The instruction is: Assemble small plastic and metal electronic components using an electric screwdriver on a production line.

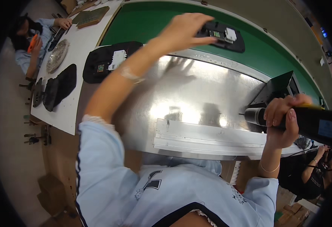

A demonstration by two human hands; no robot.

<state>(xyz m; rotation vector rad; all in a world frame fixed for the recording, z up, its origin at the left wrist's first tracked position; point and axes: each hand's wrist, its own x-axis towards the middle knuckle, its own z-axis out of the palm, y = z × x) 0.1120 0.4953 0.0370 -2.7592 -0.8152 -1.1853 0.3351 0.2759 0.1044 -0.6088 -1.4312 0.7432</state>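
My left hand (185,32) reaches over the far side of the metal work surface. Its thumb and fingers are spread apart around the left end of a flat black panel (236,44) with a white plastic part and a small circuit board. That panel lies on the green belt; whether my fingertips touch it, I cannot tell. At the right, my right hand (283,121) is wrapped round a black electric screwdriver (313,123), whose thin tip points left. A second black panel (92,68), also with a white part and a circuit board, lies beyond my left forearm.
The shiny metal plate (196,90) has a pale rail (211,142) along its near edge. A black box (277,89) stands at its right end. On the white table (69,109) lie black parts (62,85) and a plastic bag (57,56). Co-workers sit far left and right.
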